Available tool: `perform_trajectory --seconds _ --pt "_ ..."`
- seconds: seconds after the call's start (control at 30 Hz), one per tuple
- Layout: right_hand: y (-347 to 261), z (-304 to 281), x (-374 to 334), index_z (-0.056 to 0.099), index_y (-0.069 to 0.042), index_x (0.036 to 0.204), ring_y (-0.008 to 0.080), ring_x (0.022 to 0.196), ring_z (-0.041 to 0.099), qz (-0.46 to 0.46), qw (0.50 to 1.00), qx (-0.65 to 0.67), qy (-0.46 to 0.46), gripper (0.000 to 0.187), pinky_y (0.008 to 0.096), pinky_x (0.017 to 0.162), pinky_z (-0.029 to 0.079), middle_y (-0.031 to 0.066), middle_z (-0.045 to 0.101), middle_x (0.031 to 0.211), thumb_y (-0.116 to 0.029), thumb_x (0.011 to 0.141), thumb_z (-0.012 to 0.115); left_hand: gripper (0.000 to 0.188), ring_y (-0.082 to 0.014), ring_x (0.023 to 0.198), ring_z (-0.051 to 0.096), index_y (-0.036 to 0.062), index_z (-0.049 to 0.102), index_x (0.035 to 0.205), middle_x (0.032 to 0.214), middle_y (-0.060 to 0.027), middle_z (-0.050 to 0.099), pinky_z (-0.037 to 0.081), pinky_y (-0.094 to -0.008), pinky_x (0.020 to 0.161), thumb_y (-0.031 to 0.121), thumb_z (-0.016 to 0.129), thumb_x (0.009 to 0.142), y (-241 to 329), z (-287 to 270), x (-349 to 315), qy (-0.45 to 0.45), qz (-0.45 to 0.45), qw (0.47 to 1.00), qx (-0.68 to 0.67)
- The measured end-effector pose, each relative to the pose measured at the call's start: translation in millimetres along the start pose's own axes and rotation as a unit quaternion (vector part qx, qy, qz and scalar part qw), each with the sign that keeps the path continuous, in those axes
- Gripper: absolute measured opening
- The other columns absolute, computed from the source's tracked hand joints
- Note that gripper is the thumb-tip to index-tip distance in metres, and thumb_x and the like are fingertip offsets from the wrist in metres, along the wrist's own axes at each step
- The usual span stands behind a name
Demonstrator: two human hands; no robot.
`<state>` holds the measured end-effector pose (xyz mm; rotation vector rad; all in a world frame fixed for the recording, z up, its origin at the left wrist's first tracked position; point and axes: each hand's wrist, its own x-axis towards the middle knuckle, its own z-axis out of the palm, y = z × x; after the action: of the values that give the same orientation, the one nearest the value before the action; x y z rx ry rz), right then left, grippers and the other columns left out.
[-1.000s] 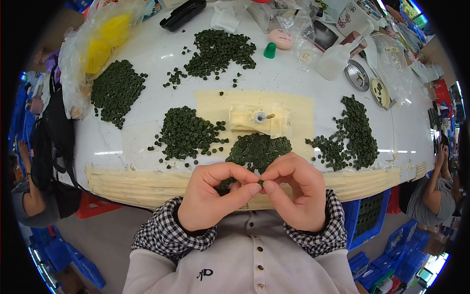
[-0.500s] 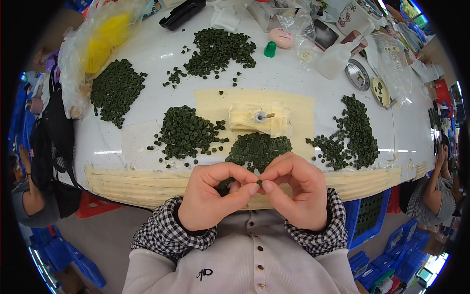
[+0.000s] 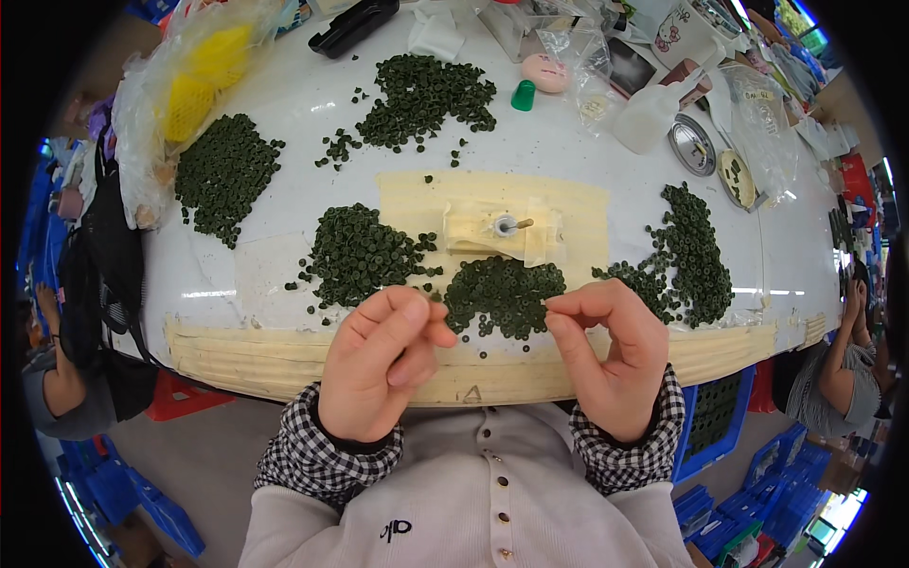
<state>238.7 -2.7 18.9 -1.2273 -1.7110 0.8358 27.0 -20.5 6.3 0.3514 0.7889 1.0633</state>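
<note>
L grip [image 3: 374, 358] curled, R grip [image 3: 617, 358] near-pinched, nr grn pcs [image 3: 502, 289]

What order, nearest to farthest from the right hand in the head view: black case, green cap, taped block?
1. Taped block: ahead and left of the right hand.
2. Green cap: beyond the block.
3. Black case: farther, left of the cap.

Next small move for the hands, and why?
Probably edge the right hand inward to the near middle pile of dark green pieces: its fingertips appear beside that pile's right edge, while the left hand is apart, near another pile. Whether either hand holds a piece is too small to tell.
</note>
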Motion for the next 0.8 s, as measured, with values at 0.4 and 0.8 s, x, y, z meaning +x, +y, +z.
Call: perform_trajectory --seconds 0.4,0.8 --pt "12.8 21.4 3.9 0.058 -0.006 0.079 0.0232 0.069 0.047 -0.140 0.963 -0.223 -0.055 0.013 0.0322 0.063 0.041 0.0053 0.049 0.073 -0.004 0.069 0.067 0.025 -0.0058 0.052 0.036 0.0005 0.051 0.112 0.098 -0.0106 0.061 0.032 -0.0192 0.050 0.004 0.036 0.092 1.0 2.7 0.1 0.009 -0.023 0.997 -0.066" --pt "14.4 20.7 2.4 0.056 -0.003 0.082 0.0251 0.068 0.051 -0.134 0.976 -0.173 -0.013 0.017 0.0332 0.061 0.044 0.0083 0.054 0.074 0.003 0.069 0.065 0.032 -0.0033 0.048 0.033 -0.0010 0.047 0.120 0.074 0.0001 0.050 0.029 -0.0177 0.045 0.018 0.033 0.099 -2.7 10.4 -1.0 -0.056 -0.079 0.995 -0.026"
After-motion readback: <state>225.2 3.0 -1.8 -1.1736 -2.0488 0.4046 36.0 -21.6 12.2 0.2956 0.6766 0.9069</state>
